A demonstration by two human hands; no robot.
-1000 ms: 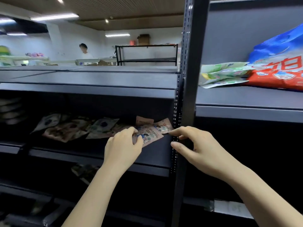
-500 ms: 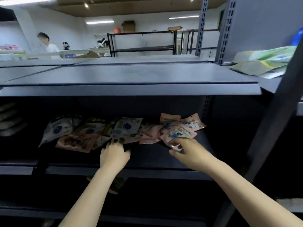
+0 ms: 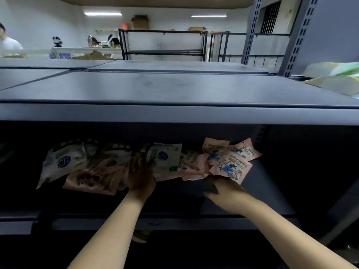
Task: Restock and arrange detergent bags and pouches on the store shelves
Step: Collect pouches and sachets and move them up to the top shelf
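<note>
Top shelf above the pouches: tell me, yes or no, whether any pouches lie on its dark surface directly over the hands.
No, the top shelf is bare there.

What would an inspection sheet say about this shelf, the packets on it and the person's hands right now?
Surface: dark metal shelf under an upper shelf whose top is bare in the middle.
Job's things: pink pouches piled at the right end; white pouches and more pink ones lie overlapping to the left.
Clutter: pale green bags on the upper right shelf.
Hands: left hand rests among the middle pouches, grip hidden in shadow; right hand touches the lower edge of the front pink pouch, grip unclear.
Cables: nothing seen.
Surroundings: empty black racks, cardboard boxes on top, people at the far left.
</note>
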